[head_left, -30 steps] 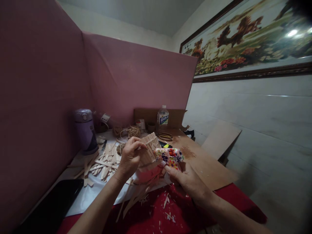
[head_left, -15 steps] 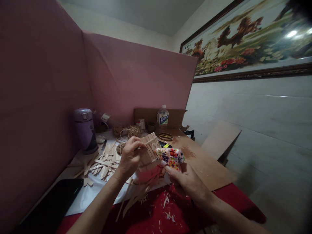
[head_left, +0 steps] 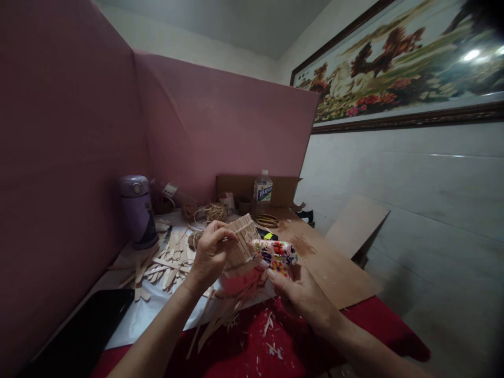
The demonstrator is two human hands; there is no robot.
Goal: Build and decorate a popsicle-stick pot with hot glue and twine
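My left hand (head_left: 213, 253) is closed on the left edge of a small panel of wooden craft sticks (head_left: 241, 242), held tilted above the table. In my right hand (head_left: 296, 290) is a glue gun (head_left: 275, 253) with a bright flower pattern, my fingers wrapped round its handle. Its nozzle points left, close to the panel's right edge; whether it touches cannot be made out. Loose craft sticks (head_left: 170, 268) lie in a pile left of my hands. A black and yellow tool (head_left: 268, 235) lies partly hidden behind the glue gun.
A purple flask (head_left: 137, 212) stands at the left, and a black flat object (head_left: 92, 328) lies in front of it. Twine (head_left: 216, 211), scissors (head_left: 266, 220) and a plastic bottle (head_left: 263, 191) are at the back. Brown board (head_left: 334, 270) covers the right side; wood scraps litter the red cloth (head_left: 291, 336).
The glue gun and my right hand have shifted very slightly. My left hand and the stick panel look the same.
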